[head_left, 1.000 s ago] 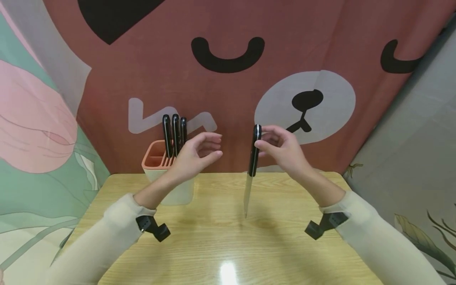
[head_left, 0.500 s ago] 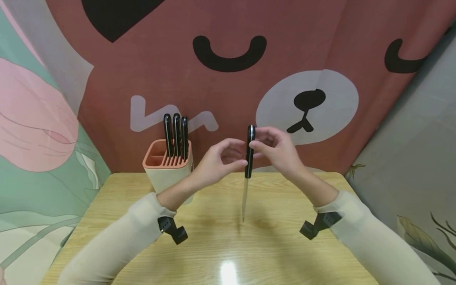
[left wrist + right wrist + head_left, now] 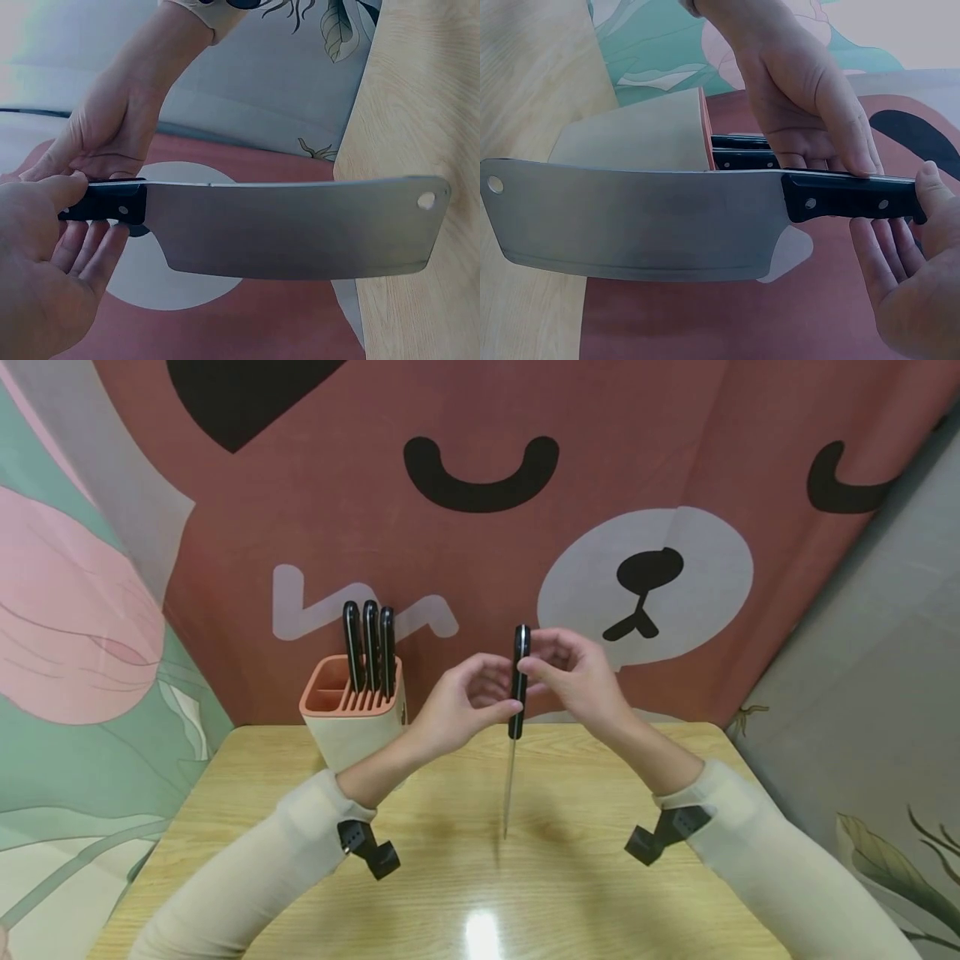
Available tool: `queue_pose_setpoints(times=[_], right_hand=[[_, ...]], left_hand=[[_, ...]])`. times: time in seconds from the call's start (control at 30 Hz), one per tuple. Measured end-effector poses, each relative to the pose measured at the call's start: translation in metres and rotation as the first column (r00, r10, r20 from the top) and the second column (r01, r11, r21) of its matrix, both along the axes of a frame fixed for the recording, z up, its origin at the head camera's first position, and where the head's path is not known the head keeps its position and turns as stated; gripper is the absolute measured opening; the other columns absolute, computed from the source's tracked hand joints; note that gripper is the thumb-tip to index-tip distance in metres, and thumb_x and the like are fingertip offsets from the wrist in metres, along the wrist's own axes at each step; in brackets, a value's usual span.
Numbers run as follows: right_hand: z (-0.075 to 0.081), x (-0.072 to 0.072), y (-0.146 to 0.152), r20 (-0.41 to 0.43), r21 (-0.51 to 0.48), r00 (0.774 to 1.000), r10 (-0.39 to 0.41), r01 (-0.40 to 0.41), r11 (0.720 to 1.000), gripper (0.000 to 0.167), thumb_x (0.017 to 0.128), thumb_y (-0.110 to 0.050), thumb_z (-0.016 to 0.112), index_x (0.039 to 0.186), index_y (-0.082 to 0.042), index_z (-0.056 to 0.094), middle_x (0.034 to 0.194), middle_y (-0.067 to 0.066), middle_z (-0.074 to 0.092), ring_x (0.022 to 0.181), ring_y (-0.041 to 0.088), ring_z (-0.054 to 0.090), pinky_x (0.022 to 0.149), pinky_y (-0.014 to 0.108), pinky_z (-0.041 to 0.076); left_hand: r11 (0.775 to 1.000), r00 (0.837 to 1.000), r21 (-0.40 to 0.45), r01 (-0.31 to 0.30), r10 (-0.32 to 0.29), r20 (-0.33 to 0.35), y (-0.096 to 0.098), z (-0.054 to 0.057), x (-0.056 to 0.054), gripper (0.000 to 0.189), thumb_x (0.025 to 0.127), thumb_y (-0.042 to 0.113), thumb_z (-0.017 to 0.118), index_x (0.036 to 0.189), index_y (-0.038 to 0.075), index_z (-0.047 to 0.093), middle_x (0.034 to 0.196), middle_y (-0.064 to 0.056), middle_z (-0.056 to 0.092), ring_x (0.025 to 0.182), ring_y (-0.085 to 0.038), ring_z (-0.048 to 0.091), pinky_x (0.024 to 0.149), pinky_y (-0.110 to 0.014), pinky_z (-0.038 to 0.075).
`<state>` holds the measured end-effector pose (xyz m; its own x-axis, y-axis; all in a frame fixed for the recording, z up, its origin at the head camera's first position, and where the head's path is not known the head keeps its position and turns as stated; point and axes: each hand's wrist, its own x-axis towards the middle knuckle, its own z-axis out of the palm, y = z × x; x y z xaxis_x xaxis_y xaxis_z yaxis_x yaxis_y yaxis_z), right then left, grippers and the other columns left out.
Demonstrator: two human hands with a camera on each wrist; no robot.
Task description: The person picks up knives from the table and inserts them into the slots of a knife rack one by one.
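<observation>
A cleaver (image 3: 292, 229) with a black riveted handle and a broad blade, holed near its end, hangs blade down above the table, seen nearly edge-on in the head view. My left hand (image 3: 459, 710) pinches the lower part of the handle near the blade, thumb on the near side. Higher up, my right hand (image 3: 581, 678) holds the same handle (image 3: 847, 198) between thumb and fingers. To the left stands a cream knife block (image 3: 348, 739) with an orange slotted top. Several black-handled knives (image 3: 371, 647) are upright in its slots.
The light wooden table (image 3: 570, 877) ends at a reddish curtain (image 3: 480, 568) printed with a cartoon face. Patterned cloth (image 3: 67, 610) hangs along the left side and grey cloth (image 3: 862, 693) along the right. The block stands at the table's back left, behind my left forearm.
My left hand has moved right, from in front of the knife block to the cleaver's handle, and taken hold. My right hand and the cleaver have shifted slightly left; the blade now looks more edge-on.
</observation>
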<state>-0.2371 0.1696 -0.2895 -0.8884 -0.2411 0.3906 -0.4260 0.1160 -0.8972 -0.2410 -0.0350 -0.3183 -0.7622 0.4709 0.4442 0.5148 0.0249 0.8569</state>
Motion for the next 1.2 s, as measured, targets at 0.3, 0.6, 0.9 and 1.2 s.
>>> queue_pose_setpoints(times=[0.3, 0.6, 0.9, 1.2], right_hand=[[0.001, 0.001, -0.001, 0.013, 0.0, 1.0, 0.014, -0.014, 1.0, 0.035, 0.098, -0.006, 0.069, 0.13, 0.002, 0.061, 0.095, 0.007, 0.065, 0.084, 0.02, 0.066, 0.076, 0.037, 0.062], [-0.004, -0.001, 0.004, 0.06, 0.088, 0.998, 0.008, -0.013, 0.996, 0.039, 0.101, -0.016, 0.066, 0.137, -0.001, 0.058, 0.1, 0.013, 0.065, 0.089, 0.024, 0.068, 0.081, 0.039, 0.061], [-0.017, -0.004, 0.008, 0.125, 0.171, 0.992, -0.034, 0.012, 0.985, 0.04, 0.107, -0.031, 0.056, 0.139, -0.006, 0.058, 0.109, 0.015, 0.064, 0.096, 0.027, 0.066, 0.079, 0.033, 0.061], [-0.036, -0.011, 0.004, 0.137, 0.195, 0.99, -0.015, -0.012, 0.981, 0.038, 0.106, -0.03, 0.057, 0.137, -0.008, 0.06, 0.112, 0.014, 0.066, 0.101, 0.026, 0.065, 0.083, 0.037, 0.06]], left_hand=[[1.0, 1.0, 0.01, -0.011, 0.011, -0.003, 0.0, -0.001, 0.0, 0.038, 0.091, -0.002, 0.073, 0.126, -0.003, 0.058, 0.113, -0.016, 0.064, 0.1, -0.025, 0.066, 0.089, -0.034, 0.059], [0.998, 0.999, 0.023, -0.054, 0.054, -0.003, -0.012, 0.002, -0.001, 0.037, 0.091, -0.002, 0.073, 0.126, -0.001, 0.059, 0.112, -0.014, 0.064, 0.101, -0.024, 0.064, 0.091, -0.038, 0.058], [0.994, 0.994, 0.028, -0.106, 0.107, -0.025, -0.035, 0.024, 0.003, 0.041, 0.091, 0.0, 0.073, 0.129, -0.001, 0.058, 0.114, -0.014, 0.063, 0.101, -0.025, 0.064, 0.092, -0.036, 0.056], [0.988, 0.989, 0.05, -0.144, 0.146, -0.037, -0.065, 0.052, 0.009, 0.041, 0.092, 0.0, 0.072, 0.13, -0.001, 0.058, 0.114, -0.012, 0.062, 0.102, -0.024, 0.062, 0.091, -0.029, 0.054]])
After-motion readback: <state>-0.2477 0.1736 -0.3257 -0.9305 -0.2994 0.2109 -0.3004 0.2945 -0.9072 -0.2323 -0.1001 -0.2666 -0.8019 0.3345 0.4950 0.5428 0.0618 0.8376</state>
